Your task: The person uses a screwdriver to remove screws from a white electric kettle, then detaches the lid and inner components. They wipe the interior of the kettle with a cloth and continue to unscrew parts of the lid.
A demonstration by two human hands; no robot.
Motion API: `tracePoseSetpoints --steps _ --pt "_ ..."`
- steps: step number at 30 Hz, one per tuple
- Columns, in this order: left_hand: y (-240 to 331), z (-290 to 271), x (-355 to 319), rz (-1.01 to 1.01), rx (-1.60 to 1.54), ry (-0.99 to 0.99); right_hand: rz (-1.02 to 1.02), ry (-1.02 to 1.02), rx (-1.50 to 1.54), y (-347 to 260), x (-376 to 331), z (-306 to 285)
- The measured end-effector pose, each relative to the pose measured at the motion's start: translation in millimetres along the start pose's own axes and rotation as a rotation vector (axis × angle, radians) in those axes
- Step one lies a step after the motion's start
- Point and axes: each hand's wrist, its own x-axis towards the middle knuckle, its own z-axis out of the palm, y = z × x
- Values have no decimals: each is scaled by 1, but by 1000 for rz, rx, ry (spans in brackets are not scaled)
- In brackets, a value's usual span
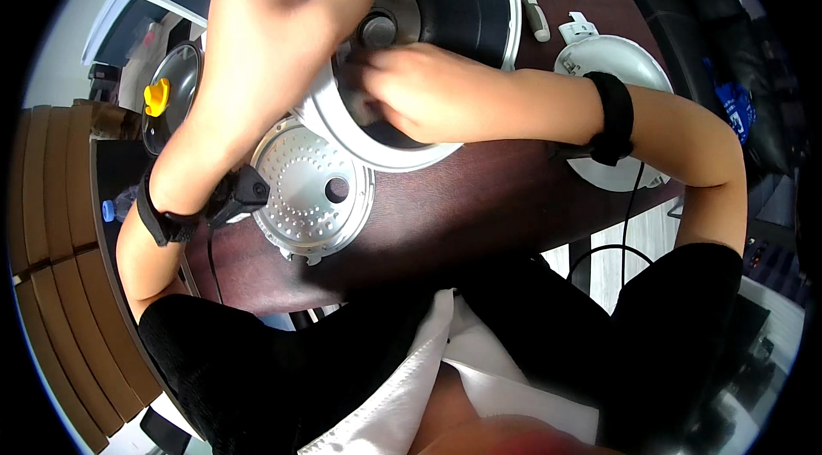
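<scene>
A white cooker body (411,159) with a dark inner wall leans toward me on the table. My left hand (261,31) grips its left side, thumb reaching over the rim and the other fingers partly out of view. My right hand (428,91) is inside the opening, its fingers curled low against the inner wall. Whatever those fingertips hold is hidden. Beside them, a round metal piece (378,30) stands out from the cooker's bottom. A perforated metal disc (295,181) with one larger hole lies below my left hand, partly under the cooker's edge.
A white lid (629,57) lies right, partly behind my right forearm. Near it is a screwdriver (536,18) with a pale handle. A round glass lid (175,125) with a yellow piece stands left, near stacked cardboard boxes (64,284). A black cable (629,215) hangs at right.
</scene>
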Motion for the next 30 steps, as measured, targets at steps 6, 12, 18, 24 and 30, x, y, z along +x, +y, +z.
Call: tracePoseSetpoints --steps 6,12,18,24,30 --pt "2 -5 0 -79 -57 -28 -160 -164 -268 31 -27 -12" --pt "-23 -2 -15 339 277 -94 -170 -63 -779 37 -41 -35" --pt "-25 6 -23 300 542 -144 -148 135 -901 40 -58 -32" --pt "-20 24 -25 362 601 -94 180 276 -555 36 -53 30" --pt "-19 24 -12 415 477 -172 129 -239 430 20 -89 -15"
